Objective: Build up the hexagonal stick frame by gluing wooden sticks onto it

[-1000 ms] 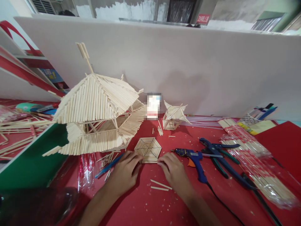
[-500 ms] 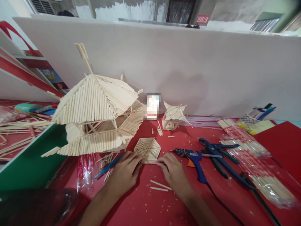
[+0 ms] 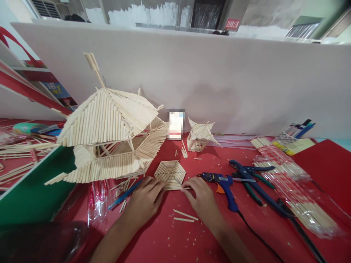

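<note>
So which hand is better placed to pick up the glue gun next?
Probably the right hand. It rests at the hexagon panel's near right edge, and the blue glue gun lies just to its right. The left hand sits at the panel's left edge, farther away.

You have two stick pavilions, one large (image 3: 109,138) and one small (image 3: 199,135), one hexagon panel (image 3: 170,174), one glue gun (image 3: 223,184) and two loose sticks (image 3: 185,216).

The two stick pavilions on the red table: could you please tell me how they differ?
The large pavilion stands at the left on two tiers; the small pavilion sits by the white wall with one tier. The large one has a spire of sticks; the small one has none visible. Both are pale sticks.
</note>
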The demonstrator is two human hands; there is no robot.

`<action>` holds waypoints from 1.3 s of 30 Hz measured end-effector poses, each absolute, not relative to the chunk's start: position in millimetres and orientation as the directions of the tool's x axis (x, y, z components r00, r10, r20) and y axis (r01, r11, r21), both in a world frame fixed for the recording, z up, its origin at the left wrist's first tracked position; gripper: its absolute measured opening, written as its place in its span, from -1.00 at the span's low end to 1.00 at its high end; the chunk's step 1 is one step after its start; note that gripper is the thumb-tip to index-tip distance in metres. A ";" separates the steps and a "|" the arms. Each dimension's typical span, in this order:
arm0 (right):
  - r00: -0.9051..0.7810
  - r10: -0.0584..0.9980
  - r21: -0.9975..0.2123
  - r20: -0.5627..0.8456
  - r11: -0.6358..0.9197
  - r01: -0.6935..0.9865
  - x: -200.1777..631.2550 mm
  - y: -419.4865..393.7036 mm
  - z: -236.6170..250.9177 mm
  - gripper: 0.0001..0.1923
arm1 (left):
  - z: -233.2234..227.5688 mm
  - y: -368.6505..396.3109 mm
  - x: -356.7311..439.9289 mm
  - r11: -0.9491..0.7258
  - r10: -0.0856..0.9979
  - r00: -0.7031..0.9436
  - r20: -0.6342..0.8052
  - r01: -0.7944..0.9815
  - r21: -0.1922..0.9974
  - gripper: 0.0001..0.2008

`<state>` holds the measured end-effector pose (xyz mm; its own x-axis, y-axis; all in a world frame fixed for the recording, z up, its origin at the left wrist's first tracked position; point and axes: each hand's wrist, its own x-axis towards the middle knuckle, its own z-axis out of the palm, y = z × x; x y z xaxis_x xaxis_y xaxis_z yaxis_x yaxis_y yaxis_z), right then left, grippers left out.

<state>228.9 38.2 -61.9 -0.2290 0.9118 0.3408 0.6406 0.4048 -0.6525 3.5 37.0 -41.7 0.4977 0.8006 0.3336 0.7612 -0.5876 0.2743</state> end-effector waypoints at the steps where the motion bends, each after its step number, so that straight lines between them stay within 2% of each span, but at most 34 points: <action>1: -0.226 0.916 -0.656 0.332 0.397 0.642 230.0 37.9 -61.0 -0.88 | -42.0 37.2 3.0 -0.588 0.800 0.501 0.331 0.764 0.267 -0.76; 7: -0.216 0.928 -0.676 0.304 0.370 0.637 234.3 37.9 -57.6 -0.88 | -41.9 40.2 1.4 -0.607 0.777 0.503 0.377 0.758 0.239 -0.77; 14: -0.246 0.905 -0.653 0.347 0.421 0.629 233.2 40.3 -60.6 -0.85 | -39.6 42.0 0.6 -0.615 0.780 0.519 0.349 0.738 0.276 -0.70; 26: -0.273 0.889 -0.642 0.369 0.456 0.616 228.9 43.4 -60.0 -0.84 | -35.8 42.6 3.4 -0.577 0.815 0.491 0.307 0.735 0.357 -0.72; 33: -0.258 0.893 -0.639 0.370 0.446 0.627 228.6 43.6 -61.9 -0.86 | -31.4 39.6 -4.4 -0.566 0.822 0.532 0.202 0.732 0.379 -0.47; 35: -0.259 0.893 -0.637 0.369 0.446 0.629 228.6 43.9 -62.1 -0.87 | -30.7 39.4 -4.0 -0.568 0.821 0.536 0.197 0.734 0.372 -0.50; 39: -0.260 0.893 -0.631 0.367 0.444 0.636 228.2 44.6 -62.0 -0.87 | -32.3 41.9 2.3 -0.562 0.827 0.507 0.244 0.747 0.353 -0.74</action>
